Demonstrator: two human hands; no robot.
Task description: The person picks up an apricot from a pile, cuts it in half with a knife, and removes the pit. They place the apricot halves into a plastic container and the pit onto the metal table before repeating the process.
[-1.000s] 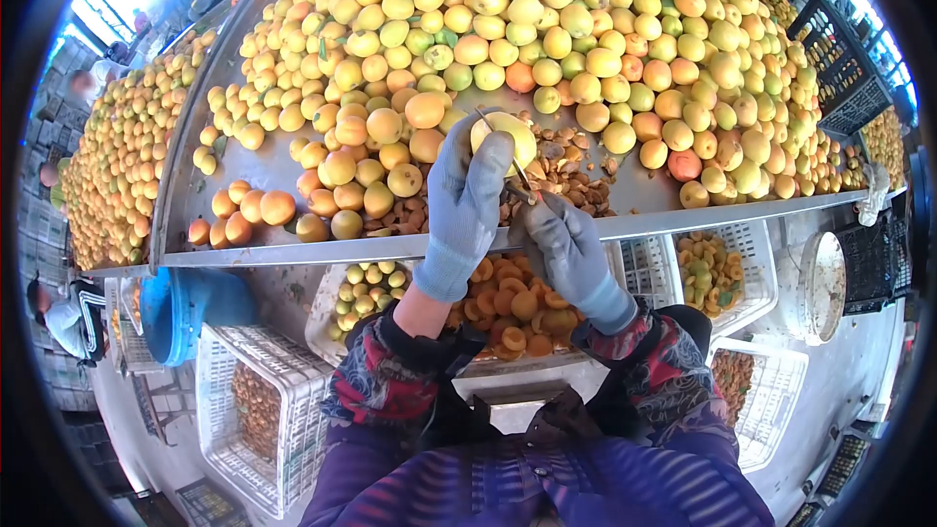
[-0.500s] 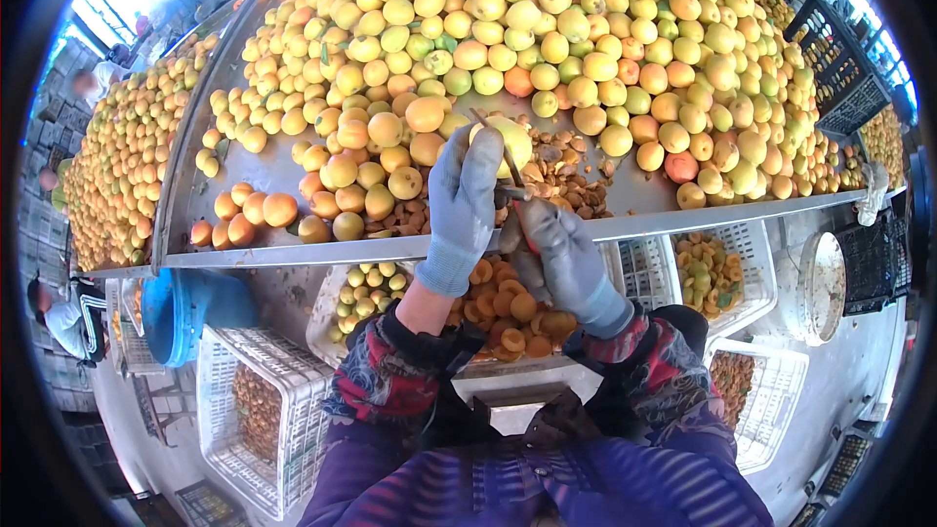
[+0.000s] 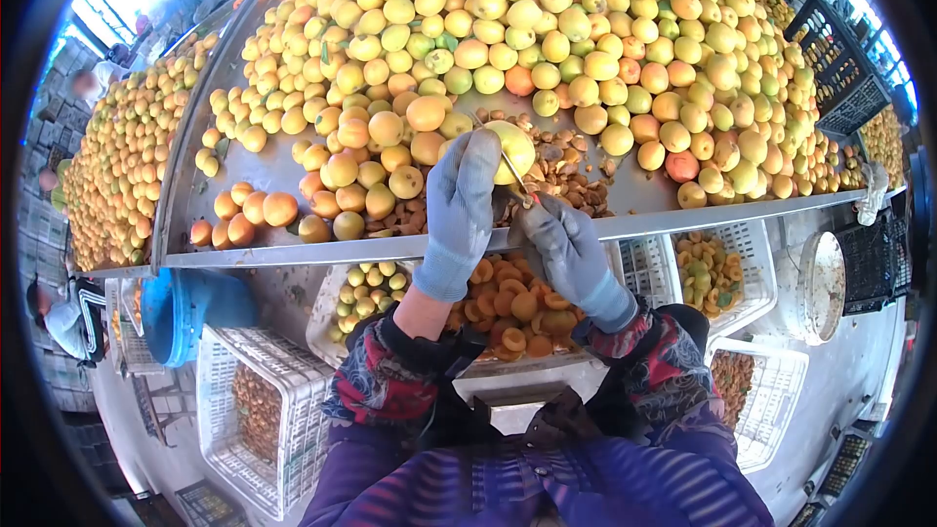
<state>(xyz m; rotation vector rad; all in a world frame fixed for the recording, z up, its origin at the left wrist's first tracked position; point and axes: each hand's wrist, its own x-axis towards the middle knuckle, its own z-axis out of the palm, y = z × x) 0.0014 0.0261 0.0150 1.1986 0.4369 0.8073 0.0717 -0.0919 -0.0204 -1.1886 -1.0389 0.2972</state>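
My left hand (image 3: 461, 215), in a grey glove, is closed around a yellow apricot (image 3: 517, 148) above the table's front edge. My gloved right hand (image 3: 568, 256) grips a small knife (image 3: 514, 172), whose thin blade lies slanted across the apricot's near side. The handle is mostly hidden in my fingers. Just beyond my hands, loose brown pits (image 3: 561, 174) lie on the metal table (image 3: 278, 158). Below them, a crate holds halved orange apricots (image 3: 512, 304).
A large heap of whole apricots (image 3: 547, 24) covers much of the table, behind a raised metal rim (image 3: 683, 222). White crates (image 3: 268, 400) stand on the floor at both sides. A blue bucket (image 3: 181, 312) is at left, a white bucket (image 3: 825, 283) at right.
The knife has come down and tilted, its blade now against the apricot. My right hand has shifted slightly, and more of the fruit shows beside my left fingers.
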